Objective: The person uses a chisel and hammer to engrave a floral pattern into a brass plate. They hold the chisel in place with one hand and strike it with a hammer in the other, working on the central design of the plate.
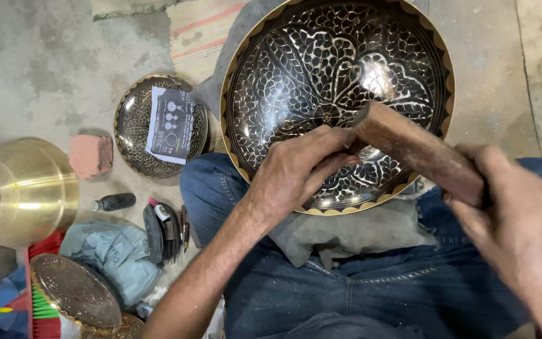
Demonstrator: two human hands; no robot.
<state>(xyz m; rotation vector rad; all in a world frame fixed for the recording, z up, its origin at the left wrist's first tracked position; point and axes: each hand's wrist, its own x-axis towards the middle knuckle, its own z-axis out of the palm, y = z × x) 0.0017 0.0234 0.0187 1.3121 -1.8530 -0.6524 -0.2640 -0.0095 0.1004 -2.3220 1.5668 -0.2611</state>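
A large dark metal bowl with silvery engraved leaf patterns and a golden scalloped rim rests tilted on my lap, on a grey cloth. My left hand lies inside the bowl's lower part with fingers closed, apparently pinching a small tool that is hidden under the fingers. My right hand grips a thick brown wooden mallet, whose head sits right above my left hand's fingers.
On the concrete floor at left lie a smaller engraved bowl with a printed paper in it, a reddish block, a plain brass bowl, a small dark bottle, several tools, a blue-grey bag and another patterned dish.
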